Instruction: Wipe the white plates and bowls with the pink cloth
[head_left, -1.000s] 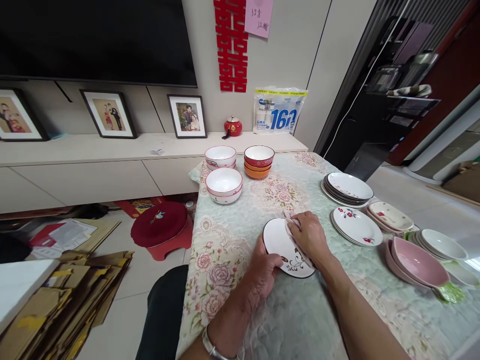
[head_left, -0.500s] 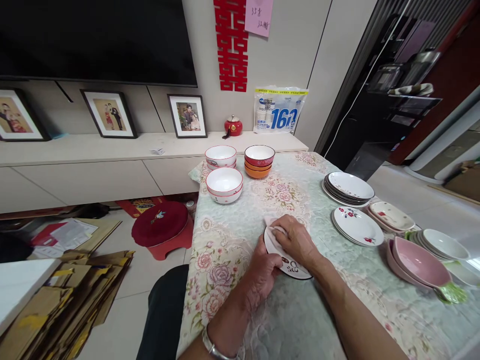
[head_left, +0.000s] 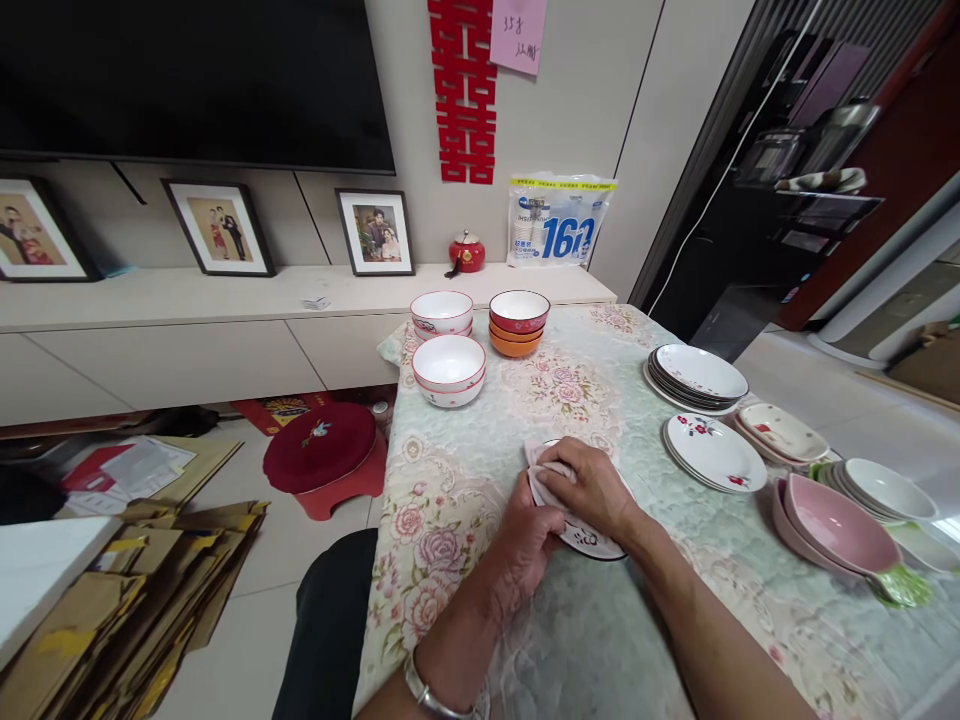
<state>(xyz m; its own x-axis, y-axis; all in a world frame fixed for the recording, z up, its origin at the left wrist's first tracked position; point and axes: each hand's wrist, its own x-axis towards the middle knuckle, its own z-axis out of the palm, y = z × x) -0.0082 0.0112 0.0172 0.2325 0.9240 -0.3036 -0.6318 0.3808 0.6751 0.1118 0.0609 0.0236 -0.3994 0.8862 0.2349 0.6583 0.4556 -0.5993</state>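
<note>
A round white glazed plate with a thin dark rim and brown scrollwork (head_left: 592,542) is held above or against the near part of the table, in front of the person; whether its underside touches the cloth cannot be told. The left hand (head_left: 527,535) grips its left edge, thumb pressed flat over the upper face, the other fingers mostly hidden along the side and beneath. The right hand (head_left: 592,485) lies across the plate, covering much of it, its fingers curled around a crumpled, pale pinkish-white cloth (head_left: 546,466) bunched against the plate's far left part. The two hands are close together, the cloth's folds just beside the left fingers. A silver-coloured metal bangle (head_left: 433,698) circles the left wrist.

Beneath spreads a pale green quilted tablecloth with pink roses (head_left: 442,470). Beyond the plate stand red-rimmed white bowls in two stacks (head_left: 448,372) and, beside them, a red bowl on orange ones (head_left: 517,325). To the right are a stack of dark-rimmed white plates (head_left: 701,373), white plates with red flowers (head_left: 715,453), squarish cream dishes (head_left: 782,432), small white bowls (head_left: 891,488) and pink leaf-shaped bowls (head_left: 840,525).
</note>
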